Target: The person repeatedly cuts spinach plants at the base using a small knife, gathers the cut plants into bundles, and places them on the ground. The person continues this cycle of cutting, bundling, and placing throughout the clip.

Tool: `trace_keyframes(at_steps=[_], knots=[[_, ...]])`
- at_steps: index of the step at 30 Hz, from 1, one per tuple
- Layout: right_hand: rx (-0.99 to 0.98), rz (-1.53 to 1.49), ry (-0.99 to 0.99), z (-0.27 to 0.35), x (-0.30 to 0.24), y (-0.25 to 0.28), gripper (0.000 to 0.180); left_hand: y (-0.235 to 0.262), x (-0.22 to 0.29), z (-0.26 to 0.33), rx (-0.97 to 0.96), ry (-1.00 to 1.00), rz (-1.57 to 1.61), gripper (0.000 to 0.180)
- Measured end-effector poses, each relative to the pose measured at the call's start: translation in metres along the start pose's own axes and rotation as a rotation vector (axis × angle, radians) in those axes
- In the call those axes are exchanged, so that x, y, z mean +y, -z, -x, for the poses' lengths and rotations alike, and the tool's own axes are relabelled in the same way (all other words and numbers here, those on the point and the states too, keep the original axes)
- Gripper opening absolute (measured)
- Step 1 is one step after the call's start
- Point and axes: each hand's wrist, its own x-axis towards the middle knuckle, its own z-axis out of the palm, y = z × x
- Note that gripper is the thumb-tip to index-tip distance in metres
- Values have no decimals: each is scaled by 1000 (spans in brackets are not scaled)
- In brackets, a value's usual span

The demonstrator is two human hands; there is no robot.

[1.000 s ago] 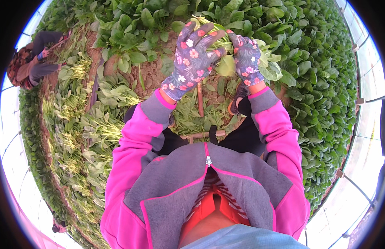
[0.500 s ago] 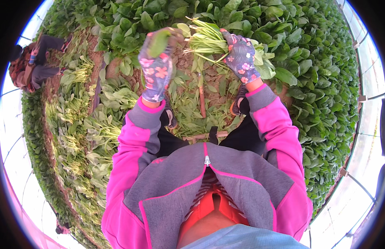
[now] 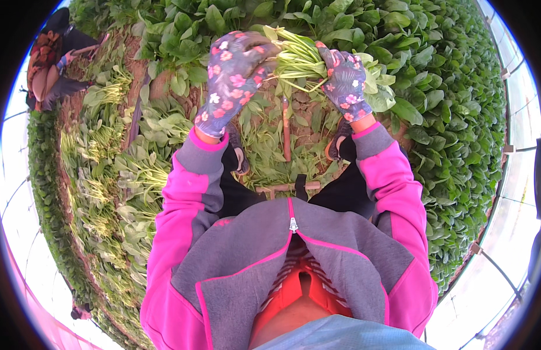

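Leafy bed (image 3: 457, 151): fills your frame's right side.
Bunch of greens (image 3: 298, 58): upper centre of your frame.
Left hand (image 3: 232, 73): curled at the bunch's left end; whether you're pinching, I can't tell.
Right hand (image 3: 344, 81): you're grasping the bunch.
Brown stick (image 3: 286, 137): just above centre.

I'm counting 2 gloved hands, my L hand (image 3: 232, 79) & R hand (image 3: 344, 81), w/ 1 bunch of greens (image 3: 298, 61) showing, stems too many to no. 2 pink/grey sleeves (image 3: 186, 210) are covering my arms. 2 shoes (image 3: 238, 153) are showing, 1 L, 1 R, w/ 1 wooden handle (image 3: 287, 137) lying between. Nearer, 1 wooden bar (image 3: 276, 188) & 1 black strap (image 3: 301, 185) are showing. 1 zip pull (image 3: 293, 224) is hanging near. Far L, 1 co-worker (image 3: 47, 67) is showing. Many loose bunches (image 3: 107, 96) are lying L, exact no. unclear.
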Motion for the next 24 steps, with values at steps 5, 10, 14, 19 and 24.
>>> trace_keyframes(at_steps=[5,10,14,19,24], knots=[[42,-74,23,1,-6,1,97,-15,-11,10,35,-59,-144,21],[35,-141,26,1,-8,3,93,-20,-16,12,64,-69,17,17],[37,-284,87,3,-8,0,94,-20,-8,15,70,145,402,9],[-31,-447,42,9,-12,-4,92,-10,-19,24,153,548,845,7],[-194,-439,-147,13,6,0,88,15,-46,29,337,439,920,12]])
